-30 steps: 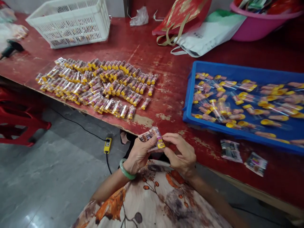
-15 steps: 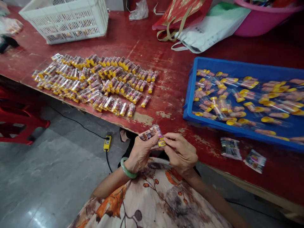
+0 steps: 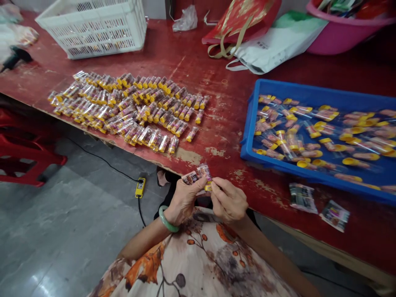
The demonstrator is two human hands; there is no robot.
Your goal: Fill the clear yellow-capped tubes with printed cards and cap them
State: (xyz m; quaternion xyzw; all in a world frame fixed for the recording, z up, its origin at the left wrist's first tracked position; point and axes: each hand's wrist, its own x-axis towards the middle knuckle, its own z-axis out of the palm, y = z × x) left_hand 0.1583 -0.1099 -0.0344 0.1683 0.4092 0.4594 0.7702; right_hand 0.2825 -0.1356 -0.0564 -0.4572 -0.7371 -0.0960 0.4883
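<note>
My left hand, a green bangle on its wrist, is closed around a small stack of printed labels. Under its thumb lies a small tube with a yellow end, tilted across the stack. My right hand is closed too, its thumb and forefinger pinching at the tube's side near the yellow end. Whether those fingertips hold a label edge or the tube itself is hidden. Both hands are over my lap at the table's front edge.
Rows of labelled tubes with yellow ends cover the red table on the left. A blue tray of loose tubes stands right, label packs before it. Behind are a white crate, bags and a pink basin.
My right hand has shifted slightly left, in closer to the tube. My left hand keeps its hold on the labels and tube. The whole view has moved a little.
</note>
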